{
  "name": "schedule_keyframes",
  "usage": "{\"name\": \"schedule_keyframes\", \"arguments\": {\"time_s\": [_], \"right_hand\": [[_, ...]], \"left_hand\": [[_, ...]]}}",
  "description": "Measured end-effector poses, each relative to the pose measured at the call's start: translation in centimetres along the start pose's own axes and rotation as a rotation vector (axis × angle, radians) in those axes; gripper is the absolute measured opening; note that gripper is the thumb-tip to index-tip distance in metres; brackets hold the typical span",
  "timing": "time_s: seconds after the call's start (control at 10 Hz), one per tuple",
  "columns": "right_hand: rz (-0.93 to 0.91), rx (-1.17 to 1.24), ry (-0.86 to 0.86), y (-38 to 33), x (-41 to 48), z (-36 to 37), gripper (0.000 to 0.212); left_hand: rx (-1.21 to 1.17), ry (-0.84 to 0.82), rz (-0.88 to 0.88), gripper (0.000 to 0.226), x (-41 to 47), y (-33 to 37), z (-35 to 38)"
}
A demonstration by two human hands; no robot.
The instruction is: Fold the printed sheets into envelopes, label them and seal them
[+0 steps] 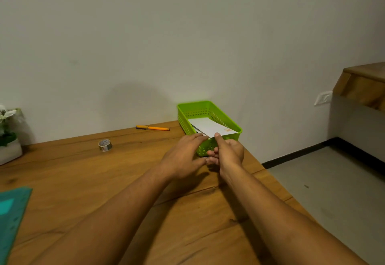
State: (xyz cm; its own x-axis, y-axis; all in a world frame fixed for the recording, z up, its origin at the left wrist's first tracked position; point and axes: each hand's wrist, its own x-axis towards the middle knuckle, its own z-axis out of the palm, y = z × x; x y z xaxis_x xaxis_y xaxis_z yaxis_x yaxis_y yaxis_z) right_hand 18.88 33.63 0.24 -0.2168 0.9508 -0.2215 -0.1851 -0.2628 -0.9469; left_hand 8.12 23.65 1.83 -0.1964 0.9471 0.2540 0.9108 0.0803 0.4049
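Green basket (193,104) at table (104,181) edge holds envelope (208,126); left hand (183,156) touches it flat-fingered, right hand (229,150) pinches it.

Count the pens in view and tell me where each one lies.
1. The orange pen lies at the far edge of the table, left of the green basket. More could be hidden in the basket.

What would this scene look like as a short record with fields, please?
setting: wooden table by a wall
basket: green, at table's far right, holds envelope
envelope: white, lying over basket's near rim
left hand: straight fingers touch envelope's near edge
right hand: thumb on envelope's near edge, fingers curled
pen: orange, by the wall
tape: roll, left of the hands
other: plant far left, teal mat near left
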Motion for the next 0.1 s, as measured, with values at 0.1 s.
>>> {"name": "schedule_keyframes", "arguments": {"time_s": [0.1], "right_hand": [[-0.078,-0.106,-0.092,-0.06,-1.76,0.50,0.035]], "left_hand": [[0.011,0.023,-0.073,0.076,-1.79,-1.51,-1.22]]}}
